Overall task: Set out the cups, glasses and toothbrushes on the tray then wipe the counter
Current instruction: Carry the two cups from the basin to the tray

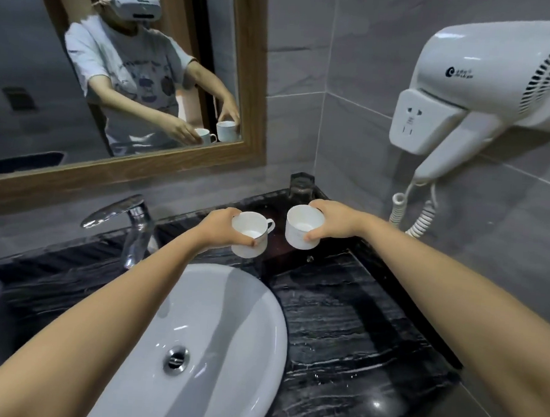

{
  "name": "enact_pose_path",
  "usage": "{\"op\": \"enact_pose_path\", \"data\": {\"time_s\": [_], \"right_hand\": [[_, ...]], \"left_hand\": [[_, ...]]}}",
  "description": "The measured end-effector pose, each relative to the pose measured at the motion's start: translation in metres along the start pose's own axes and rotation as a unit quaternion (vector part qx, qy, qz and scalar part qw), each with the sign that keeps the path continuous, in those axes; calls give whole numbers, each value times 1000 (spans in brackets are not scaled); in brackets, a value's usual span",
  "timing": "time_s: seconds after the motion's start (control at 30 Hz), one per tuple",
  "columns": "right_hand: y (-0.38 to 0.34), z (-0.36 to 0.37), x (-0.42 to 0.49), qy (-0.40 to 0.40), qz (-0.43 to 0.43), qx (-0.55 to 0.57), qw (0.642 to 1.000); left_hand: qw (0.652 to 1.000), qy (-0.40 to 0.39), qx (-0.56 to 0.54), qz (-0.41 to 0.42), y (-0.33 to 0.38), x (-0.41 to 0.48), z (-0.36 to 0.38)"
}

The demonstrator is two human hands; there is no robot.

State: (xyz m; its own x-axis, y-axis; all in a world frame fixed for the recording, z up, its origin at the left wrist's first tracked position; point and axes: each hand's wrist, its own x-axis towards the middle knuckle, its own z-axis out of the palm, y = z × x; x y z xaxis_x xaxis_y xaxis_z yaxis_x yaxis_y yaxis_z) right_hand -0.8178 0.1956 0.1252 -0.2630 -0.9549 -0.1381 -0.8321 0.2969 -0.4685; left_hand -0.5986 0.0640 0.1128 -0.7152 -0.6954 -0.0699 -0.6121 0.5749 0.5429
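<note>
My left hand [220,226] grips a white handled cup [251,235], held upright just above the near left edge of the dark tray [278,208]. My right hand [332,222] grips a second white cup [303,227] over the tray's middle. Both cups look empty. A clear glass [301,185] stands at the tray's back right corner against the wall. The tray lies on the black marble counter [341,323] in the corner. No toothbrush is visible.
A white basin [229,317] with a chrome faucet [129,220] sits to the left of the tray. A wall-mounted hair dryer [483,98] with a coiled cord [423,216] hangs on the right. A wood-framed mirror [251,79] covers the back wall.
</note>
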Motion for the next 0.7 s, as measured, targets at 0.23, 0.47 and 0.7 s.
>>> {"op": "enact_pose_path", "data": {"time_s": [0.23, 0.47, 0.7], "right_hand": [[44, 13, 37, 22, 47, 30, 998], [77, 23, 64, 33, 87, 49, 995], [85, 19, 87, 51, 65, 63, 995]], "left_hand": [[1000, -12, -20, 9, -13, 70, 28], [999, -18, -40, -13, -27, 113, 48], [998, -4, -37, -42, -21, 149, 48]]}}
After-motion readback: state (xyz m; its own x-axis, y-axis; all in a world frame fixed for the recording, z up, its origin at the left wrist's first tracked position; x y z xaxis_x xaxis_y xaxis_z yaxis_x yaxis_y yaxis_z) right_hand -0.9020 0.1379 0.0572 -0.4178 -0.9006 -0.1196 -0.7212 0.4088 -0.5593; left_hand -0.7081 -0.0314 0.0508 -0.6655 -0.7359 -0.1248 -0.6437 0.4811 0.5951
